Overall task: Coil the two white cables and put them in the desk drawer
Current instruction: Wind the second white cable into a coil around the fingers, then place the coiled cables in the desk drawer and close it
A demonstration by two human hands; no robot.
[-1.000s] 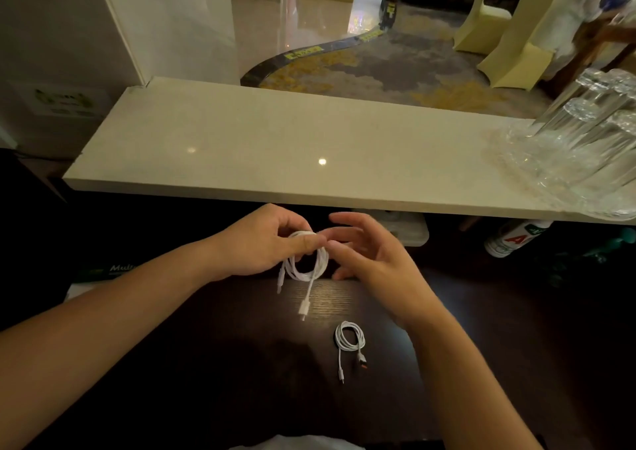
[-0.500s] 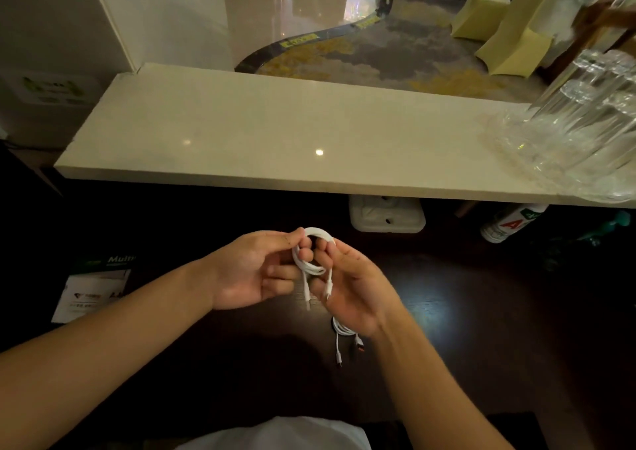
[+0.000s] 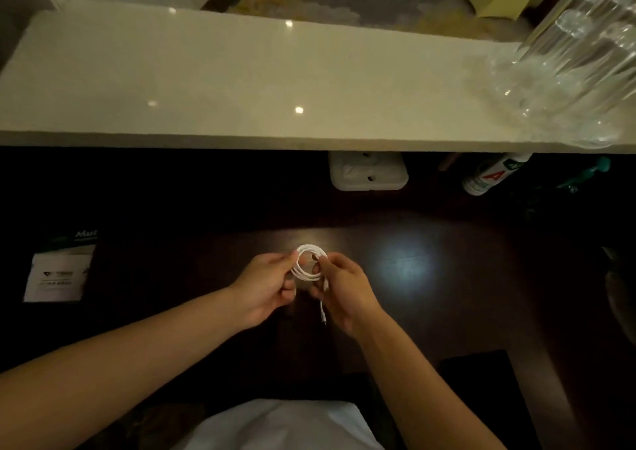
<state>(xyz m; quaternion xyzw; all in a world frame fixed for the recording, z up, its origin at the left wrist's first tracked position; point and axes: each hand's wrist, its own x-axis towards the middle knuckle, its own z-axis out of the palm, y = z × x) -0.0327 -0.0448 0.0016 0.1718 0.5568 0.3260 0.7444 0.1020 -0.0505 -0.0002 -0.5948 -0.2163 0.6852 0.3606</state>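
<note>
Just below the middle of the frame, the left hand (image 3: 266, 286) and right hand (image 3: 346, 289) are holding one coiled white cable (image 3: 308, 266) between them over the dark desk (image 3: 481, 277). The left fingers are pinching the coil's left side, and the right fingers are closing on its right side. A loose end with a plug (image 3: 322, 316) is hanging down beside the right palm.
</note>
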